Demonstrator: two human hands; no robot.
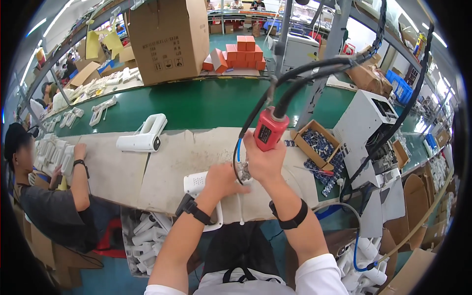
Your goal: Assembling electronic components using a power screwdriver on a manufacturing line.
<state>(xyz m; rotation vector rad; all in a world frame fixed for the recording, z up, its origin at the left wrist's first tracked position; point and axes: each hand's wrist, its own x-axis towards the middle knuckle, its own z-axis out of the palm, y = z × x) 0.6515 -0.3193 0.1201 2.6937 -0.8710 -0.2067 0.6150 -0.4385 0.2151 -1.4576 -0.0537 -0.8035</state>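
A red power screwdriver (272, 129) with thick black cables and a thin blue tube comes down from above. My right hand (265, 160) is wrapped round it, below the red body. Its metal nose (243, 172) points down between my two hands, and the tip is hidden. Under my left hand (220, 183) lies a white plastic housing (195, 182) with a row of small holes. My left hand is curled over this housing, close beside the nose, and its fingers are partly blurred. Much of the housing is covered by my hand and wrist.
Another white housing (142, 136) lies ahead left on the worktop (172, 152). To the right are an open carton (319, 142) of small dark parts, a red-handled screwdriver (322, 172) and a white machine (366, 118). A co-worker (49, 196) sits left. Bins of white parts (145, 241) stand below.
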